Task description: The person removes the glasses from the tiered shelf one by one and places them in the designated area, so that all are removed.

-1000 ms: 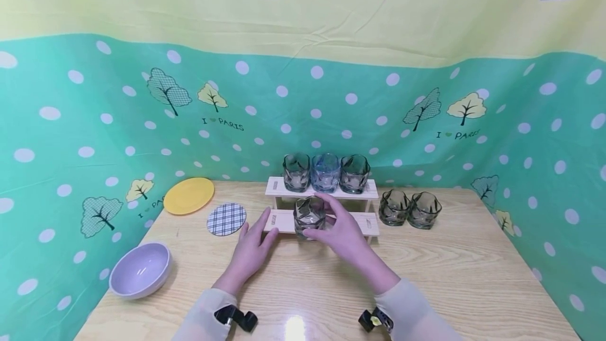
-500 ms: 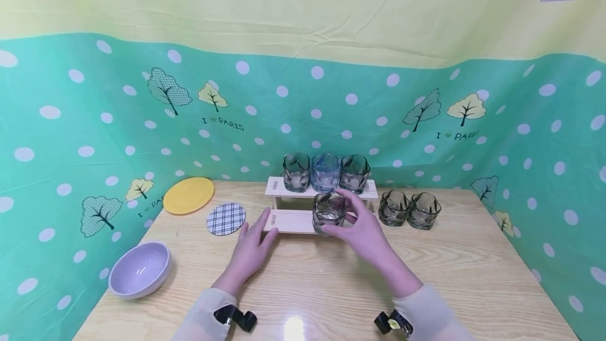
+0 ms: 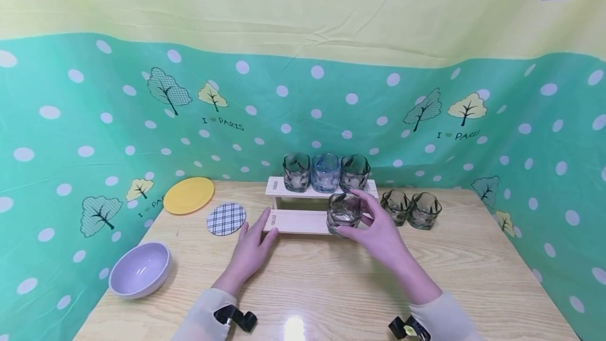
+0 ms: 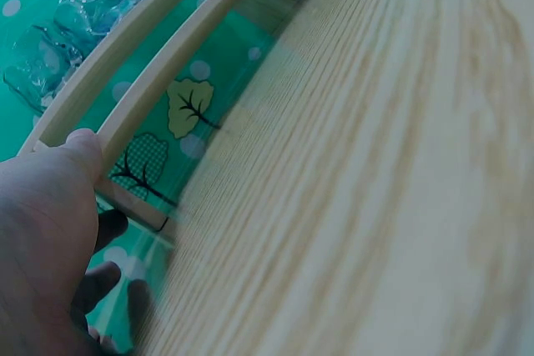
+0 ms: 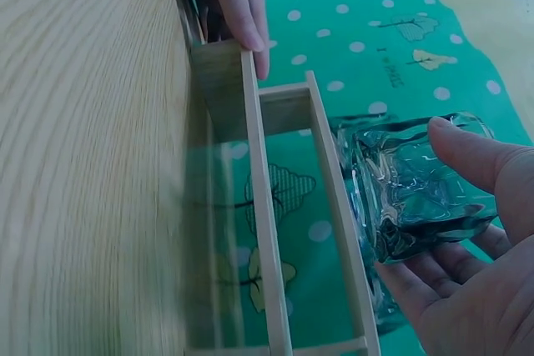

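My right hand (image 3: pixel 379 230) grips a grey faceted glass tumbler (image 3: pixel 344 212), thumb on the near side and fingers on the far side. In the head view the tumbler overlaps the right part of the lower step of a two-step wooden rack (image 3: pixel 298 221). The right wrist view shows the tumbler (image 5: pixel 425 185) lying sideways in the picture between thumb and fingers. My left hand (image 3: pixel 251 251) rests against the rack's left end, fingers fairly straight, thumb at the front corner. On the upper step stand a blue tumbler (image 3: pixel 325 173) and two grey tumblers (image 3: pixel 296 173) (image 3: pixel 355 173).
Two more grey tumblers (image 3: pixel 395 208) (image 3: pixel 424 210) stand side by side right of the rack. Leftward are a checked round coaster (image 3: pixel 226 219), a yellow plate (image 3: pixel 189 196) and a lilac bowl (image 3: pixel 140 270). A patterned cloth (image 3: pixel 303 99) hangs behind the wooden table (image 3: pixel 303 288).
My right hand has carried the grey tumbler to the right, from the middle of the lower step towards its right end. My left hand has stayed at the rack's left end.
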`<state>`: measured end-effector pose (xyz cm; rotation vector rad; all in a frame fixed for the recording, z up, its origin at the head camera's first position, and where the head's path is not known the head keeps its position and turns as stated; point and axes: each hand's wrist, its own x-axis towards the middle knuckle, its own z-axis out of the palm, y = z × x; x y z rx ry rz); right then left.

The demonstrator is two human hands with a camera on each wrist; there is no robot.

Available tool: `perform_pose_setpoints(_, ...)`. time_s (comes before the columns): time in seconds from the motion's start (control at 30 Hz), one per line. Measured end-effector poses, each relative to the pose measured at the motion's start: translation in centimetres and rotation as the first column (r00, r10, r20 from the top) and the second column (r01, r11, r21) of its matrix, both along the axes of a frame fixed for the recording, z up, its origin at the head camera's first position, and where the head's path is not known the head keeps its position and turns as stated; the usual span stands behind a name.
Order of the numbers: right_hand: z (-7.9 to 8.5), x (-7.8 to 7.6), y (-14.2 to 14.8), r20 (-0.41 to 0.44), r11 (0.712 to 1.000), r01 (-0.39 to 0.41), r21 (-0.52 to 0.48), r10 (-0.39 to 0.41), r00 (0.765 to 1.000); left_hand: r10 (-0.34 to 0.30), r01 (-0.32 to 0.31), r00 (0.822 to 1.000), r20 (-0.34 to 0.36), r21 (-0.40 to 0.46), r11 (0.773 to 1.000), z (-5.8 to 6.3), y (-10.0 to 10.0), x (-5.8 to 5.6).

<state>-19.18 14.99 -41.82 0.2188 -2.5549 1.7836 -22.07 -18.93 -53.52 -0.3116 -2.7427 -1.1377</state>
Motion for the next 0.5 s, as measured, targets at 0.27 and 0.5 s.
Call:
perform_pose_setpoints(0.27, 0.2, 0.4, 1.7, -0.009, 0.999, 0.028, 0.017, -0.028, 1.0, 0.006, -0.006, 1.0, -0.004, -0.005, 1.0, -0.1, 0.0, 0.0)
perform_pose_setpoints(0.5, 0.6, 0.8, 3.2, -0.002, 0.998, 0.051, 0.028, -0.051, 0.999, 0.004, -0.004, 1.0, -0.014, 0.002, 1.0, -0.3, 0.0, -0.1)
